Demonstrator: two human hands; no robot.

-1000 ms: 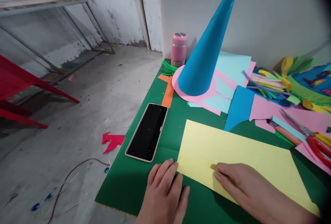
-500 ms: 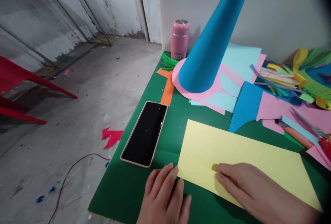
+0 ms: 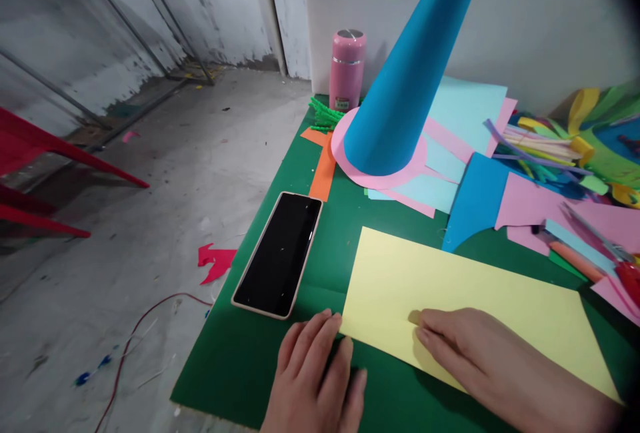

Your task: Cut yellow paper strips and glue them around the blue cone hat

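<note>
A sheet of yellow paper (image 3: 450, 286) lies flat on the green tabletop in front of me. At its left corner my left hand (image 3: 315, 373) rests on the table, fingers loosely bent and slightly apart, with the fingertips touching the paper's edge. My right hand (image 3: 470, 353) lies over the lower part of the paper, its thumb and fingertips pressed together; what is between them, if anything, is hidden. Beyond the left hand is a black-screened phone (image 3: 277, 256). A tall blue paper cone (image 3: 400, 99) stands tilted on a pink paper disc (image 3: 345, 163) farther back.
A pink bottle (image 3: 347, 73) stands by the wall near green fuzzy stems (image 3: 325, 115). Paper scraps, scissors (image 3: 595, 233) and coloured strips crowd the right side. The table's left edge drops to the floor, where a red chair (image 3: 45, 146) stands.
The view has tilted down very slightly. Both hands stay almost in place against the yellow paper; nothing has been picked up or let go.
</note>
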